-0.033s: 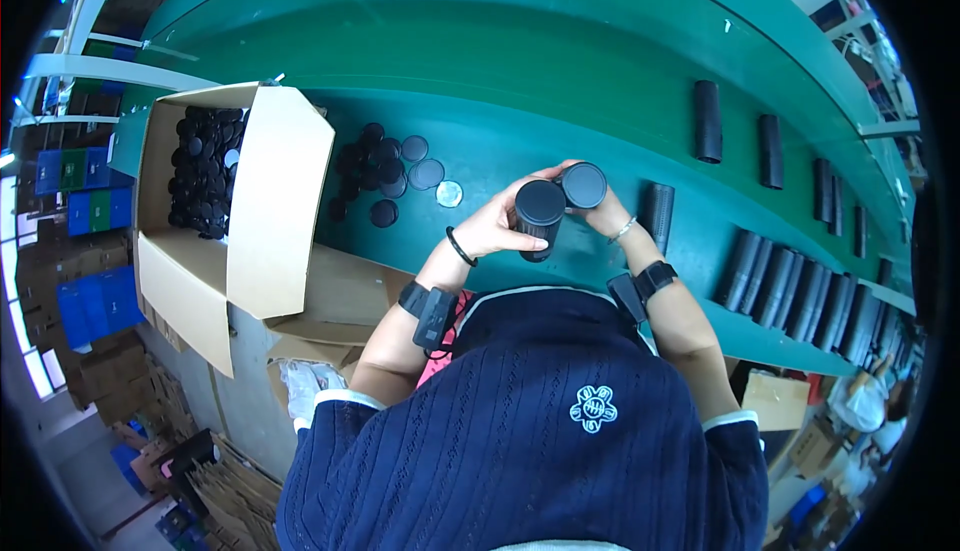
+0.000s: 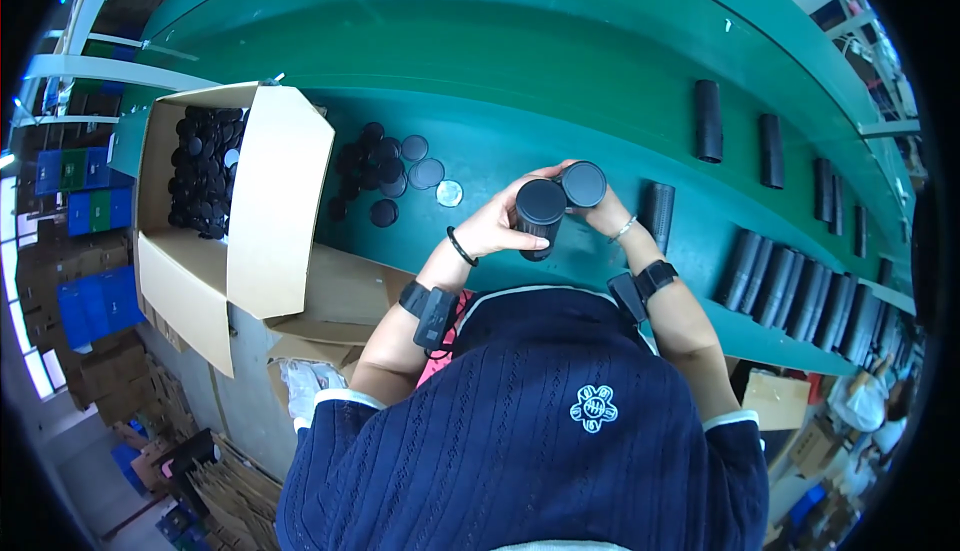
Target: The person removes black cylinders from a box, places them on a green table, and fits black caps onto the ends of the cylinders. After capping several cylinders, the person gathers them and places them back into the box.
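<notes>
Just in front of my body, my left hand (image 2: 492, 225) is wrapped round a black ribbed tube (image 2: 538, 244), thumb on its near side. A round black cap (image 2: 541, 201) covers the tube's upper end. Touching it on the right is a second black tube, its flat round end (image 2: 583, 184) facing up. My right hand (image 2: 607, 215) closes on this second tube from the right; most of its fingers are hidden behind. Left of my hands lie loose black round caps (image 2: 388, 171) in a scattered pile, with one shiny silvery disc (image 2: 450, 193) at its edge.
An open cardboard box (image 2: 280, 201) full of black caps stands at the left. Another black tube (image 2: 658, 216) lies right of my hands. A row of black tubes (image 2: 790, 286) lines the near right edge of the green table (image 2: 480, 136); several more (image 2: 708, 121) lie farther back.
</notes>
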The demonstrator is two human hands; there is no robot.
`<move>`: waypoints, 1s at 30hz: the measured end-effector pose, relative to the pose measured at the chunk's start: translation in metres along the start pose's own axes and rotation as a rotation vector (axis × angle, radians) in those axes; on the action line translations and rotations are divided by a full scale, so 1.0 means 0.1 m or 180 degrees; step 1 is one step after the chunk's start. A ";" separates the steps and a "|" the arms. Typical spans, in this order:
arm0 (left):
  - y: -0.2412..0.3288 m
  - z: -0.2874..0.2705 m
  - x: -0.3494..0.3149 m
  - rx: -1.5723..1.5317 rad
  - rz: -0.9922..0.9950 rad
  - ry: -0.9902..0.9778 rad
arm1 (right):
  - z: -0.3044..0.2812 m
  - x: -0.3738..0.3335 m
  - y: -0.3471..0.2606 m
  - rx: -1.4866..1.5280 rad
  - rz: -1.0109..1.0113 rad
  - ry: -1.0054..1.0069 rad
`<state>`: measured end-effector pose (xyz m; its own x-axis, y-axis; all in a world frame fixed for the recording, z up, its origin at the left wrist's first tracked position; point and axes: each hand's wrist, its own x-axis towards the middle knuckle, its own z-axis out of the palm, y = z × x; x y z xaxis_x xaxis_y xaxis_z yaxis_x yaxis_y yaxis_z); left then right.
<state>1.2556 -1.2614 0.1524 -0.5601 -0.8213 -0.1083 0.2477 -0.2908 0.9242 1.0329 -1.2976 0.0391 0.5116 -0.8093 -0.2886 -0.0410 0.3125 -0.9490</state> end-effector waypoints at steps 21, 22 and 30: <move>-0.19 0.04 -0.10 0.0724 -0.0233 -0.0066 | 0.06 -0.38 -1.00 -0.1100 -0.0517 0.0106; -0.20 0.06 -0.11 0.0715 -0.0242 -0.0064 | 0.07 -0.42 -0.98 -0.1095 -0.0505 0.0103; -0.21 0.20 -0.13 0.0903 -0.0198 -0.0258 | 0.11 -0.63 -0.88 -0.0976 -0.0536 0.0166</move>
<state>1.2424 -1.2349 0.1421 -0.6314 -0.7610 -0.1490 -0.0136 -0.1812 0.9833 1.0133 -1.2686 0.1420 0.4889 -0.8636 -0.1233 -0.2196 0.0149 -0.9755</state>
